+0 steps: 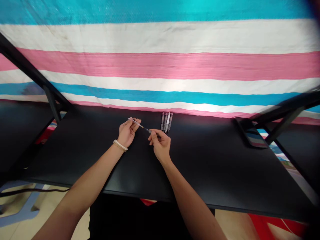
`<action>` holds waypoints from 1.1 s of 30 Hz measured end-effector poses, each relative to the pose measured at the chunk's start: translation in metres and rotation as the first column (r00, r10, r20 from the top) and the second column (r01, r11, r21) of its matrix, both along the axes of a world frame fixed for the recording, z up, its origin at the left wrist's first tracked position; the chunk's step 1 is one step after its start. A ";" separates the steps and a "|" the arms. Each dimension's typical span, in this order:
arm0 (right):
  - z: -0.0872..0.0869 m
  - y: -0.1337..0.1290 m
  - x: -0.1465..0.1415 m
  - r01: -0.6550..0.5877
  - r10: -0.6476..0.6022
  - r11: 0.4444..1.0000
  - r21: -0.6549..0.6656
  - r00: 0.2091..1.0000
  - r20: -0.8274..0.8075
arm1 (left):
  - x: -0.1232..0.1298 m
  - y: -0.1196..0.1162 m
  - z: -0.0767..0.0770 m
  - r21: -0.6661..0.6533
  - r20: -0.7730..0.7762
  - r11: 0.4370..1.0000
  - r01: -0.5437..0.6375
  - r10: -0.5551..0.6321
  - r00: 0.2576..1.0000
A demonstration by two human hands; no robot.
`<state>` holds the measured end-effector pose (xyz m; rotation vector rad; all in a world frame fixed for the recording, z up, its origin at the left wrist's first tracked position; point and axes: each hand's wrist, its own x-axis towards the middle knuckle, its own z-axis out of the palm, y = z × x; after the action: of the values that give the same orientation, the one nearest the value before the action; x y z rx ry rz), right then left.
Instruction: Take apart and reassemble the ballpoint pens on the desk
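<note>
a striped sheet [160, 66] in turquoise, white and pink spans the upper part of the frame, its middle catching pale light. a black tabletop [200, 173] crosses the centre, with dark slanting bars [30, 68] at the left and right. pale floor [22, 230] shows at lower left, under a blue-grey frame [25, 213]; something red [275, 225] lies at lower right.

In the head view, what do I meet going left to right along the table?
Left hand → right hand → phone. The pens overlap the right hand's span, so I left them out of the order.
</note>
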<state>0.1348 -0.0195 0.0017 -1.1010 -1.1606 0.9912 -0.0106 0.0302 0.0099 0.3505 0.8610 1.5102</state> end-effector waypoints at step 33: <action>-0.021 0.006 0.002 0.017 -0.044 0.995 0.095 0.957 0.286 | 0.008 -0.008 -0.002 0.083 -0.079 0.976 0.201 -0.194 0.978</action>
<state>0.1371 -0.0131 -0.0188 -1.2128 -1.4049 0.7610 -0.0021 0.0220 0.0076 0.5437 0.7900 1.3608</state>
